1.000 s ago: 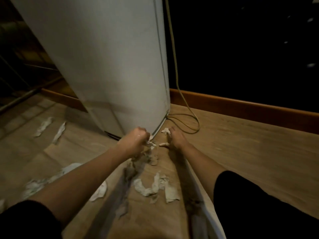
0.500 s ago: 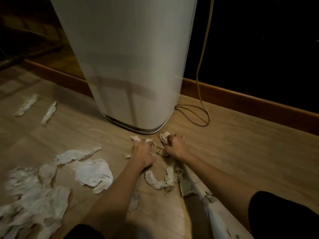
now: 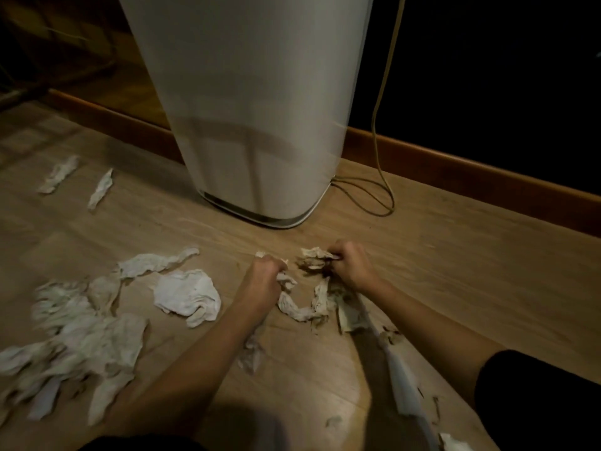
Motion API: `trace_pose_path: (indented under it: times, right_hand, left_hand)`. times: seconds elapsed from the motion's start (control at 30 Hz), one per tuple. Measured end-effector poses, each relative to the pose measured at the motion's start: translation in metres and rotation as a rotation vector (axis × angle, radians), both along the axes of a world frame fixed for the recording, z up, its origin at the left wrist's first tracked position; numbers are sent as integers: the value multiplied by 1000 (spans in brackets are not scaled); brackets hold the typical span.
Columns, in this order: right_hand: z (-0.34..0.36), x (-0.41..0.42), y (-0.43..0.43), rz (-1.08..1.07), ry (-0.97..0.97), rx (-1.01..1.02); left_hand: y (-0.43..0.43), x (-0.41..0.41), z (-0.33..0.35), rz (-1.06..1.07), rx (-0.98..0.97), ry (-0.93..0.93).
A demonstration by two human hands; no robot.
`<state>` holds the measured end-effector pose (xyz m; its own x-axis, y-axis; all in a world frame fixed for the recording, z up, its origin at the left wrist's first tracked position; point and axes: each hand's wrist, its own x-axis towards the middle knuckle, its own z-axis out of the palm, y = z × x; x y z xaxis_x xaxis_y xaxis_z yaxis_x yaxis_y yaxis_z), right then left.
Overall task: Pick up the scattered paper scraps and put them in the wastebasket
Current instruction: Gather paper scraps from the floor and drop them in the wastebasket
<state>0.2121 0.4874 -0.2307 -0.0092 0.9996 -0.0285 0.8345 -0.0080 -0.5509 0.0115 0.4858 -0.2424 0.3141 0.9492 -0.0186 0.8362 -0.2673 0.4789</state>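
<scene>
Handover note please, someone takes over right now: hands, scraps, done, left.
Left hand: grips a small wad, low at the floor.
Right hand: grips crumpled scraps.
On the floor: twisted scraps between the forearms, crumpled sheet, large pile at left, two strips far left.
Done: both handfuls gathered; no wastebasket in view, only a tall white unit.
Left: bin both handfuls, then collect the rest.

Dim warm light; upper right black; arm shadows on floor; left-side scraps motion-blurred; wide-angle edge bending.
</scene>
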Motion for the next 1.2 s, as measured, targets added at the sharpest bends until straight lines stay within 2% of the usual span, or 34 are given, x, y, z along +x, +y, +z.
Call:
trace_pose_path:
  times: [0.07,0.1,0.2,0.27,0.3,0.4,0.5,0.67,0.73,0.83,0.93,1.1,1.2]
  right_hand:
    - [3,7,-25,102,-55,-23]
    - [1,9,-41,183,-105,-69]
    - [-16,7,-88,332,-307,-127]
    - [-25,6,-110,312,-291,-59]
    - [-27,7,-119,300,-245,-17]
    - [-27,12,-133,327,-163,9]
    - [-18,26,-136,311,-94,-55]
    - [11,77,-133,-33,40,-3]
    - [11,92,-139,-48,29,-7]
    - [0,94,-157,177,-119,-129]
    - [-8,93,-183,320,-193,-270]
    - [-23,93,-228,313,-205,-44]
    - [-35,89,-248,264,-124,20]
  left_hand:
    - [-15,2,1,-52,49,-58]
    - [-27,7,0,-62,57,-20]
    - [-61,26,-3,35,-78,319]
    - [-76,35,-2,58,-196,439]
    - [-82,37,-2,40,-191,455]
    - [-98,36,-3,-70,-82,425]
    - [-111,32,-4,-101,-78,244]
    - [-120,48,11,-33,-16,-17]
    - [-126,59,14,-43,2,-47]
    - [-141,64,14,-110,-10,78]
    - [-163,52,11,-304,-3,208]
    - [-196,37,-6,-556,-126,282]
    - [-207,45,-9,-677,11,331]
